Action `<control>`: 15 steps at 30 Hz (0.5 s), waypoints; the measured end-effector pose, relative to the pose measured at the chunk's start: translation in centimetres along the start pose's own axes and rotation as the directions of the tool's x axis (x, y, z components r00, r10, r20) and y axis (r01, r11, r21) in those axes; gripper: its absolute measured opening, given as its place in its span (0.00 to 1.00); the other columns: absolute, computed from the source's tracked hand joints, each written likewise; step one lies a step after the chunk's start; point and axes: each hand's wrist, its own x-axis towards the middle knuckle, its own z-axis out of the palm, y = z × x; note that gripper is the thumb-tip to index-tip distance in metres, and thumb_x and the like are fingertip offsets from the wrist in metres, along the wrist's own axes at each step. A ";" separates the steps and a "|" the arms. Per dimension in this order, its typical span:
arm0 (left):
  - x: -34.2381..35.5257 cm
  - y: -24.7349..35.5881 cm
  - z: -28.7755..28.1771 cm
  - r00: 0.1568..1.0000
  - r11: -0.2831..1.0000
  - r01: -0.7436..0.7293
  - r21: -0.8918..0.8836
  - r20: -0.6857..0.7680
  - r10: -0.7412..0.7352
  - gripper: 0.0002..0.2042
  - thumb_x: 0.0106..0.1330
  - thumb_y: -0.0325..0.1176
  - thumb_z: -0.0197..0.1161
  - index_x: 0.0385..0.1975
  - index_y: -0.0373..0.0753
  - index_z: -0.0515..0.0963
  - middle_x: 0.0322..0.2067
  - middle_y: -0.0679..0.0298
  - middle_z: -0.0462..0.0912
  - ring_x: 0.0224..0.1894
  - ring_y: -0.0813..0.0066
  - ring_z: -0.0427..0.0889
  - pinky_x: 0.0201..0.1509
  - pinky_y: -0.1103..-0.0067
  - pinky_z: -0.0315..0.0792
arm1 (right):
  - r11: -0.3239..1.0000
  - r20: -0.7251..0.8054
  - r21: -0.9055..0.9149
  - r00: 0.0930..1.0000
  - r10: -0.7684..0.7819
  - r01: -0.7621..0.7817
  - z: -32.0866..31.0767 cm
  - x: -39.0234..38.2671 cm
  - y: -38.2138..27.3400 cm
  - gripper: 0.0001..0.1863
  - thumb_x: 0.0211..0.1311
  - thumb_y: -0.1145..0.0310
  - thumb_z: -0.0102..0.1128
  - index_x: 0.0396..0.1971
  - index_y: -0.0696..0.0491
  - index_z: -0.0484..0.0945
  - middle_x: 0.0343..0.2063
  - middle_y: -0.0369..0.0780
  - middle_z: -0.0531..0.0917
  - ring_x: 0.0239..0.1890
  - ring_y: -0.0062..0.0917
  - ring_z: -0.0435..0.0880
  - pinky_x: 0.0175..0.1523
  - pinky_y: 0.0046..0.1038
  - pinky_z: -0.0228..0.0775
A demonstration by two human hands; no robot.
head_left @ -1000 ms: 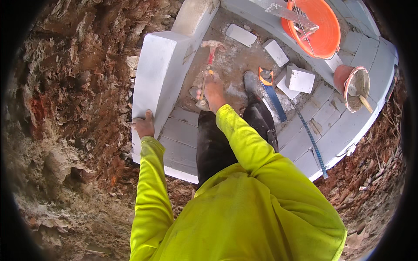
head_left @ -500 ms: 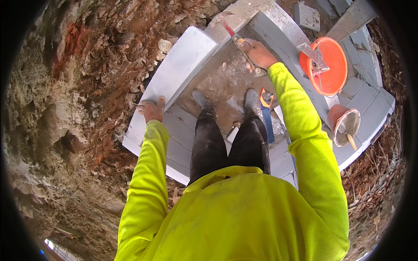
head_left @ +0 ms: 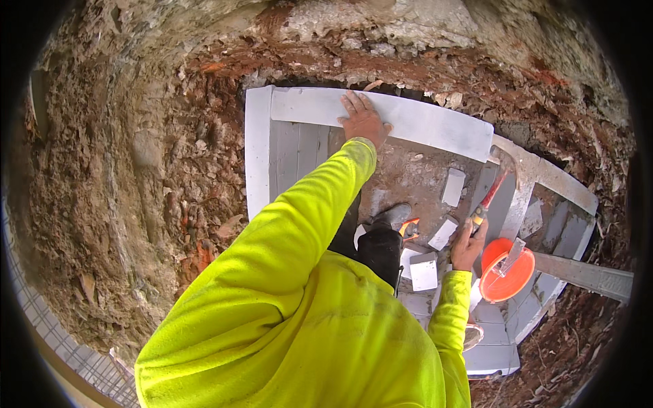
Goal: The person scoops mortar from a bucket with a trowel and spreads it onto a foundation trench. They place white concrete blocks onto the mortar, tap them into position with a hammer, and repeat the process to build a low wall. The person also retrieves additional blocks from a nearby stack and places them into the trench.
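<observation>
The left grip (head_left: pixel 364 122) lies flat and spread on the long pale block (head_left: pixel 428 126), palm down with the fingertips toward its outer edge, pressing on the block rather than pinching it. The block runs out to both sides of this grip, its free end well to the grip's right. The right grip (head_left: pixel 468 246) is wrapped around the handle of the hammer (head_left: pixel 491 193), whose head stands above that grip, just beside the block's free end; whether it touches anything there I cannot tell. A second ago the hammer was over the dirt floor (head_left: pixel 408 166), near the feet; now it is out by the end of the block, and the view has swung so that the block lies across the top. That seems to leave the block steadied by one grip, with the tool brought to its end. Just below and right of the right grip sits the orange bucket (head_left: pixel 495 289); to its left are small white blocks (head_left: pixel 443 232) and, farther left, the orange saw handle (head_left: pixel 409 229), beside a boot (head_left: pixel 392 215).
</observation>
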 end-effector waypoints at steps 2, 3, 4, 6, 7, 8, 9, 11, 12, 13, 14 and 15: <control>-1.2 -3.3 0.4 0.985 0.941 -0.133 -0.311 -0.145 0.091 0.44 0.60 0.48 0.66 0.70 0.31 0.54 0.73 0.46 0.49 0.75 0.48 0.49 0.71 0.52 0.56 | 0.948 0.218 -0.174 0.949 -0.228 0.267 1.5 -2.0 -0.5 0.21 0.67 0.69 0.57 0.57 0.59 0.67 0.28 0.37 0.76 0.25 0.21 0.76 0.31 0.25 0.71; -2.3 -5.7 0.8 0.962 0.946 -0.091 -0.313 -0.275 0.001 0.42 0.59 0.46 0.66 0.69 0.30 0.56 0.72 0.45 0.51 0.74 0.48 0.50 0.71 0.52 0.54 | 0.948 0.294 -0.278 0.953 -0.069 0.154 2.7 -2.6 -1.0 0.21 0.65 0.70 0.57 0.55 0.60 0.67 0.30 0.41 0.78 0.29 0.24 0.78 0.36 0.31 0.71; -2.8 -8.3 1.0 0.904 0.946 -0.071 -0.316 -0.421 -0.072 0.40 0.59 0.44 0.66 0.68 0.30 0.58 0.72 0.45 0.52 0.74 0.47 0.51 0.72 0.53 0.53 | 0.906 0.425 -0.297 0.892 -0.157 0.301 3.9 -2.8 -2.0 0.19 0.66 0.71 0.57 0.54 0.60 0.68 0.33 0.48 0.79 0.33 0.33 0.81 0.40 0.34 0.72; -3.4 -14.5 1.2 0.885 0.937 0.172 -0.305 -0.371 -0.283 0.40 0.60 0.45 0.65 0.70 0.34 0.57 0.72 0.48 0.51 0.74 0.47 0.48 0.74 0.51 0.48 | 0.794 0.588 -0.257 0.741 -0.323 0.550 8.5 -2.2 -4.4 0.26 0.66 0.69 0.57 0.62 0.58 0.65 0.41 0.58 0.80 0.43 0.54 0.82 0.46 0.43 0.74; -3.5 -17.8 1.0 0.885 0.936 0.223 -0.274 -0.345 -0.312 0.40 0.60 0.45 0.65 0.70 0.35 0.57 0.73 0.49 0.50 0.75 0.47 0.47 0.73 0.49 0.46 | 0.754 0.646 -0.202 0.664 -0.377 0.625 11.3 -1.7 -5.9 0.28 0.66 0.68 0.58 0.64 0.58 0.63 0.42 0.58 0.80 0.43 0.54 0.82 0.47 0.44 0.74; -3.2 -20.6 0.8 0.901 0.925 0.291 -0.244 -0.256 -0.351 0.40 0.61 0.46 0.65 0.71 0.37 0.56 0.73 0.50 0.49 0.75 0.47 0.45 0.73 0.47 0.45 | 0.709 0.676 -0.132 0.586 -0.447 0.693 14.3 -1.2 -7.3 0.30 0.66 0.67 0.58 0.65 0.57 0.62 0.44 0.59 0.80 0.44 0.54 0.82 0.48 0.46 0.74; -2.8 -22.7 0.8 0.892 0.927 0.309 -0.215 -0.272 -0.361 0.40 0.61 0.46 0.64 0.71 0.39 0.56 0.74 0.51 0.48 0.76 0.47 0.44 0.73 0.46 0.44 | 0.656 0.709 -0.085 0.508 -0.489 0.750 17.2 -0.7 -8.7 0.31 0.66 0.67 0.58 0.66 0.56 0.61 0.44 0.59 0.80 0.43 0.55 0.81 0.47 0.46 0.74; -2.0 -25.8 0.9 0.890 0.914 0.375 -0.154 -0.218 -0.402 0.39 0.63 0.47 0.63 0.72 0.43 0.56 0.75 0.53 0.46 0.76 0.48 0.41 0.72 0.43 0.43 | 0.586 0.743 -0.019 0.404 -0.533 0.810 23.0 0.5 -10.8 0.32 0.65 0.65 0.58 0.67 0.54 0.60 0.45 0.59 0.80 0.42 0.56 0.81 0.47 0.47 0.74; -1.6 -26.7 0.9 0.894 0.904 0.398 -0.154 -0.154 -0.420 0.40 0.62 0.50 0.63 0.74 0.48 0.53 0.76 0.55 0.42 0.77 0.48 0.36 0.71 0.40 0.43 | 0.546 0.763 0.035 0.330 -0.556 0.837 25.4 1.2 -11.6 0.32 0.65 0.64 0.58 0.68 0.53 0.60 0.46 0.59 0.80 0.42 0.56 0.81 0.47 0.48 0.74; -1.6 -27.1 1.2 0.902 0.903 0.396 -0.168 -0.115 -0.417 0.42 0.62 0.51 0.63 0.74 0.48 0.52 0.76 0.55 0.41 0.77 0.48 0.36 0.71 0.40 0.43 | 0.505 0.775 -0.076 0.370 -0.512 0.860 27.5 2.0 -12.2 0.32 0.66 0.64 0.58 0.68 0.52 0.60 0.46 0.59 0.80 0.43 0.56 0.81 0.48 0.49 0.73; -1.4 -27.3 1.3 0.910 0.907 0.379 -0.185 -0.105 -0.402 0.43 0.61 0.51 0.64 0.74 0.48 0.51 0.76 0.55 0.41 0.77 0.48 0.36 0.71 0.40 0.44 | 0.436 0.790 -0.142 0.367 -0.491 0.889 29.1 2.6 -12.6 0.32 0.66 0.63 0.58 0.68 0.52 0.60 0.46 0.59 0.80 0.43 0.55 0.81 0.49 0.49 0.73; -1.6 -27.3 1.5 0.923 0.905 0.364 -0.222 -0.045 -0.382 0.44 0.60 0.52 0.65 0.74 0.49 0.50 0.76 0.55 0.40 0.77 0.48 0.36 0.71 0.40 0.45 | 0.382 0.830 -0.258 0.406 -0.383 0.887 30.1 2.9 -12.7 0.32 0.66 0.62 0.58 0.68 0.51 0.60 0.46 0.59 0.80 0.43 0.55 0.80 0.50 0.50 0.72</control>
